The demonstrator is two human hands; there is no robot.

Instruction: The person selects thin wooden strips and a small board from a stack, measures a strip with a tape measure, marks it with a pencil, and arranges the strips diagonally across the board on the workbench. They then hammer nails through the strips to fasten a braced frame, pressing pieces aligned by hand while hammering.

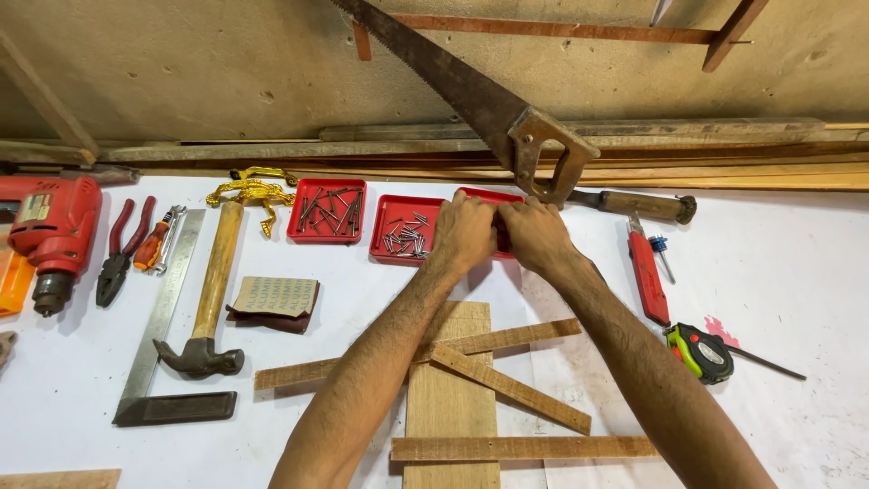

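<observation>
Together, the left hand [463, 233] and right hand [536, 234] are curled over a shallow red plastic tray [480, 195], mostly hidden beneath them; whether it is gripped cannot be told. Alongside, a second red tray of steel nails [405, 230] is seen on the white-covered bench [797, 272], beneath a rusty wooden-handled handsaw [480, 100]

Pale label [33, 207] on red drill [54, 226]

three red trays [405, 215] sit on a white table [797, 272], grey nails [405, 239] in them. the drill [50, 231] is red, the pliers [122, 244] dark red-handled, the hammer [210, 299] pale wood with a black head. the saw [471, 95] is rusty brown, the tape measure [701, 351] green and black, the wooden strips [507, 385] light tan.
</observation>
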